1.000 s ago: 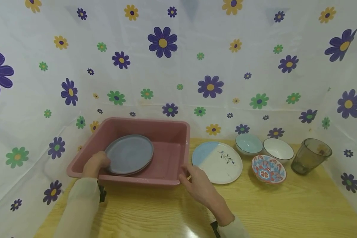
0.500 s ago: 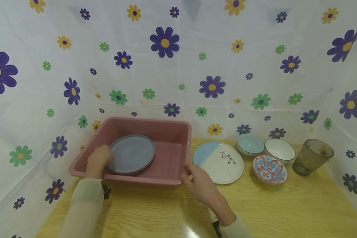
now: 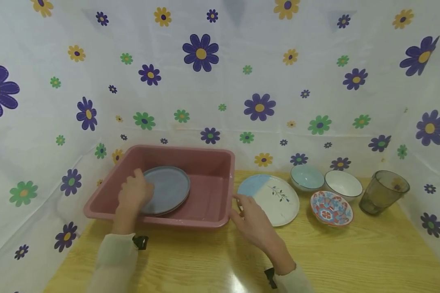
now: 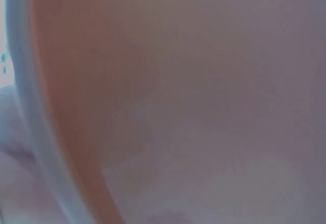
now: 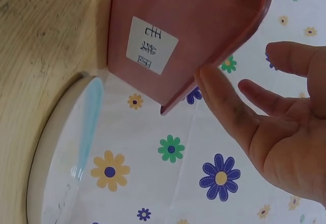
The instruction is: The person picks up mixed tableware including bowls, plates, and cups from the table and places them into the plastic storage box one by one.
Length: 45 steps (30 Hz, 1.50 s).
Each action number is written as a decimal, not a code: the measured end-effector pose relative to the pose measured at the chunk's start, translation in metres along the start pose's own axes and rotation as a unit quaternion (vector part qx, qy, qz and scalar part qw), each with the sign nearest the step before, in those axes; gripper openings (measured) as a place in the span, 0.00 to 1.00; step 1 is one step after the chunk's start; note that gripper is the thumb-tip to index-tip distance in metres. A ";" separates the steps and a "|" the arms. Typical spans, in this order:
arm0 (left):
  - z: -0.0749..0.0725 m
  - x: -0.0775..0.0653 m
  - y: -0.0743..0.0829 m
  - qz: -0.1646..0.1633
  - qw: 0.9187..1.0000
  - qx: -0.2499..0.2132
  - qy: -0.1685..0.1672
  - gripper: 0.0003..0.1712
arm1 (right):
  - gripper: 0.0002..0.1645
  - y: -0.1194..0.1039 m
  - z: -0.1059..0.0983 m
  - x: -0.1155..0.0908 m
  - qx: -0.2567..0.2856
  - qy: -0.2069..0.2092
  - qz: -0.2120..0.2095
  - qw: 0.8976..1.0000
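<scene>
One left hand (image 3: 134, 194) at grey plate (image 3: 170, 189) in pink basin (image 3: 209, 194)

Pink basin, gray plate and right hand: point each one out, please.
Pink basin (image 3: 207, 198): head view, on its bare inner floor.
Gray plate (image 3: 171, 188): head view, on its upper face.
Right hand (image 3: 254, 223): head view, on its back.

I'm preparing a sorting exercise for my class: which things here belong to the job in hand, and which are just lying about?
Seemingly in the job:
grey-blue plate, left hand at its edge
pink basin holding it, right hand by its rim

Apparently just lying about:
blue-and-white plate
pale blue bowl
white bowl
patterned bowl
tinted glass
</scene>
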State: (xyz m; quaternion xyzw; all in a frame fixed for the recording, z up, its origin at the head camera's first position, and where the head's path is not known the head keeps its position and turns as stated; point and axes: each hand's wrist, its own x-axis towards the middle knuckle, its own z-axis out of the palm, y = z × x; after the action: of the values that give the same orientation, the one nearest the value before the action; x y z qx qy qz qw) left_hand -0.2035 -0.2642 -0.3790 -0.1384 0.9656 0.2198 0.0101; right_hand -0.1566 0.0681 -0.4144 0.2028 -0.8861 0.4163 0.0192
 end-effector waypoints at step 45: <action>0.061 -0.076 0.109 0.261 0.953 -0.039 0.152 0.43 | 0.35 0.080 -0.077 -0.028 -0.113 0.076 0.053 0.989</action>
State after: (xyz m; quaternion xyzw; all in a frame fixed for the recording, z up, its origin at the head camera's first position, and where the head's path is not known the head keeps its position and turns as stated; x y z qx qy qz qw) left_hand -0.1626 -0.1233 -0.3822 0.0863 0.9490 0.2281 -0.2000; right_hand -0.1710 0.1813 -0.4282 0.1196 -0.9330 0.3282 0.0868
